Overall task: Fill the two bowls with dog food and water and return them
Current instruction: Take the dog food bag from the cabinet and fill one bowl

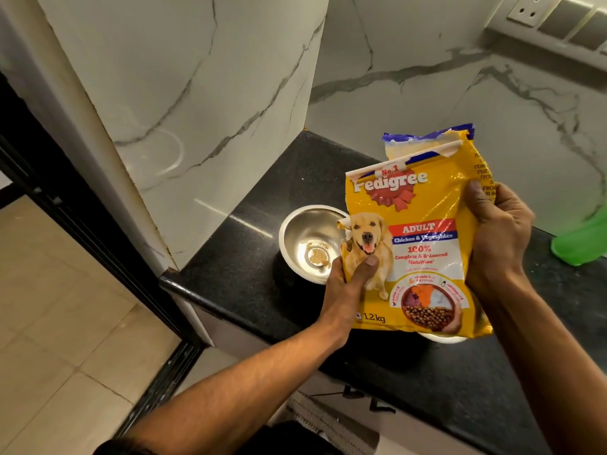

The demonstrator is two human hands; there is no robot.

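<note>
A yellow Pedigree dog food bag (423,244) with a torn-open top is held upright above the black counter. My left hand (351,277) grips its lower left edge, thumb on the dog picture. Gripping the bag's right side is my right hand (499,231). A steel bowl (307,238) stands on the counter just left of the bag, with a few crumbs at its bottom. Under the bag's lower edge only a pale rim of a second bowl (443,338) shows; the bag hides the rest.
The black granite counter (249,257) ends at a rounded edge on the left, above a tiled floor (59,316). Marble walls enclose the corner behind the bowl. A green plastic object (581,241) lies at the right edge. Wall sockets (532,8) sit at top right.
</note>
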